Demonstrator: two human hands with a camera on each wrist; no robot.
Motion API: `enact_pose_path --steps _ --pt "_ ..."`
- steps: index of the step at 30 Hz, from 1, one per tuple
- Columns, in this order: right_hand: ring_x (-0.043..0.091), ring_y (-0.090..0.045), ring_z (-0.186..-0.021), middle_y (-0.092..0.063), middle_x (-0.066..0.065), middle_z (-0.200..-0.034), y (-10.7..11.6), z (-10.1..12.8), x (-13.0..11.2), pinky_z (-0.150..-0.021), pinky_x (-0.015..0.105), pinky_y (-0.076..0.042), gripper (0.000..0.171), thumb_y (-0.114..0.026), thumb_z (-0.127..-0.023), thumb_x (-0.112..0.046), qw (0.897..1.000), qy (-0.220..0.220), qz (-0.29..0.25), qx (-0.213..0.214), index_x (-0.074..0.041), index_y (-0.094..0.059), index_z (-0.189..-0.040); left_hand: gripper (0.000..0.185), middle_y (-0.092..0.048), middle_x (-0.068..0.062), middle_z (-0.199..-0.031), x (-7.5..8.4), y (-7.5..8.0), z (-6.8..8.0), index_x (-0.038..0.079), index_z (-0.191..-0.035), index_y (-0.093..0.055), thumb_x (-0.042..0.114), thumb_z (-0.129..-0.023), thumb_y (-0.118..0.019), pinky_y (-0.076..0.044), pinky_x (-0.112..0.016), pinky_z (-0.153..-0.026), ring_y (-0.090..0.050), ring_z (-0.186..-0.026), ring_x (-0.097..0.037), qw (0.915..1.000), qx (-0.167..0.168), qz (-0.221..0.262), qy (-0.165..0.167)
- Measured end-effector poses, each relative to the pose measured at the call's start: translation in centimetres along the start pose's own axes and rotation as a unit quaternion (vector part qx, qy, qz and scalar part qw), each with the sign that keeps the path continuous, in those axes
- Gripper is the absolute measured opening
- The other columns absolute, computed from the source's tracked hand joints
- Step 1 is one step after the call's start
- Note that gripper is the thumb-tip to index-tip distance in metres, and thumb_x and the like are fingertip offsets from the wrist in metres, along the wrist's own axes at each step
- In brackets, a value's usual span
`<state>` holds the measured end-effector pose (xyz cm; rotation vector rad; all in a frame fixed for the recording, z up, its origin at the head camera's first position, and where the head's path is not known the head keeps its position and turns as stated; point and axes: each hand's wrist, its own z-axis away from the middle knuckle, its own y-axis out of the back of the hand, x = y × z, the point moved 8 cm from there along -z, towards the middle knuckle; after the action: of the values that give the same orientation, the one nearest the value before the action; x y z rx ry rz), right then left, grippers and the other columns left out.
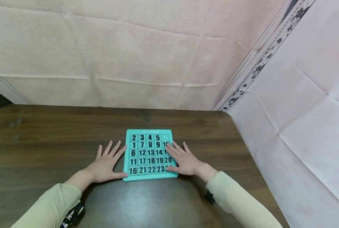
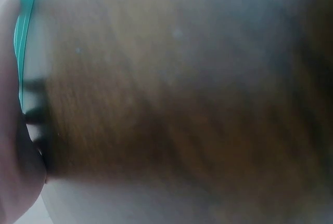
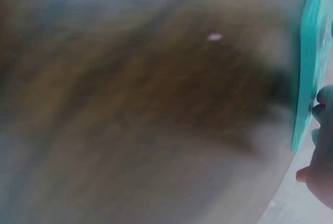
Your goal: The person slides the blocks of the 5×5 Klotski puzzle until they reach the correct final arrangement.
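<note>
A turquoise number slide puzzle lies flat on the wooden table, its black-numbered tiles set in rows. The top row reads 2, 3, 4, 5, and its right-hand slot shows no tile. My left hand is spread beside the left edge, with the thumb tip at the lower left corner and the index fingertip at the rim. Straight fingers of my right hand reach over the right side, covering some tiles; its thumb lies on the bottom right tile. Both wrist views catch the puzzle's turquoise edge.
The brown wooden table extends around the puzzle. A pale cloth hangs behind its far edge, and a white cloth with a floral border runs along the right side.
</note>
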<state>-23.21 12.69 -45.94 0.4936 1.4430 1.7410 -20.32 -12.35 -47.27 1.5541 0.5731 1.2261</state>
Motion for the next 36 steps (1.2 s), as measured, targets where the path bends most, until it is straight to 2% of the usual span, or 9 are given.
enact_pose_path --steps 8,14,20,22,27,36 --pt "0.024 -0.005 -0.147 -0.014 0.003 -0.158 2.6 -3.1 -1.7 -0.114 0.057 0.003 0.08 -0.039 -0.092 -0.061 0.999 -0.012 0.006 0.049 -0.013 -0.016 -0.151 0.104 -0.012 -0.02 -0.156 0.1 0.0 0.3 0.014 -0.15 -0.02 0.074 -0.073 -0.056 0.003 -0.071 -0.104 -0.003 -0.141 -0.049 1.0 -0.004 0.003 0.004" --pt "0.024 -0.002 -0.147 -0.009 0.005 -0.159 2.6 -5.8 -4.0 -0.115 0.056 0.002 0.078 -0.031 -0.093 -0.064 0.999 -0.034 0.018 0.039 -0.016 -0.013 -0.151 0.104 -0.013 -0.021 -0.155 0.2 -0.2 0.3 0.013 -0.15 -0.021 0.073 -0.073 -0.056 0.002 -0.072 -0.103 -0.004 -0.14 -0.05 0.9999 0.002 0.011 -0.004" --pt "0.022 -0.002 -0.147 -0.006 0.003 -0.159 2.4 -7.5 -6.7 -0.116 0.054 -0.004 0.077 -0.028 -0.092 -0.066 0.998 -0.034 0.041 0.02 -0.021 -0.01 -0.152 0.102 -0.017 -0.024 -0.154 0.3 0.3 0.2 0.013 -0.149 -0.024 0.069 -0.073 -0.061 0.0 -0.073 -0.102 -0.007 -0.139 -0.053 0.9995 0.022 0.016 -0.015" --pt "0.022 -0.002 -0.147 -0.005 0.002 -0.159 2.2 -7.9 -7.2 -0.116 0.054 -0.005 0.076 -0.027 -0.091 -0.067 0.998 -0.036 0.052 0.015 -0.023 -0.009 -0.152 0.101 -0.017 -0.023 -0.154 0.4 0.3 0.2 0.012 -0.149 -0.024 0.068 -0.074 -0.061 0.0 -0.073 -0.102 -0.007 -0.139 -0.052 0.9996 0.019 0.013 -0.015" --pt "0.024 -0.003 -0.147 -0.005 0.002 -0.159 1.7 -8.7 -7.9 -0.116 0.054 -0.008 0.074 -0.026 -0.091 -0.067 0.997 -0.047 0.053 0.005 -0.026 -0.01 -0.151 0.101 -0.014 -0.022 -0.155 0.5 0.3 0.2 0.011 -0.15 -0.022 0.069 -0.075 -0.058 0.0 -0.073 -0.102 -0.005 -0.14 -0.051 0.9999 0.001 0.008 -0.011" --pt "0.026 -0.005 -0.147 -0.006 -0.001 -0.159 1.4 -9.1 -7.8 -0.115 0.055 -0.01 0.074 -0.024 -0.091 -0.068 0.996 -0.072 0.055 -0.01 -0.029 -0.01 -0.151 0.101 -0.012 -0.02 -0.156 0.4 0.3 0.1 0.013 -0.15 -0.021 0.07 -0.075 -0.058 0.002 -0.072 -0.103 -0.004 -0.141 -0.05 0.9999 -0.001 0.007 -0.007"
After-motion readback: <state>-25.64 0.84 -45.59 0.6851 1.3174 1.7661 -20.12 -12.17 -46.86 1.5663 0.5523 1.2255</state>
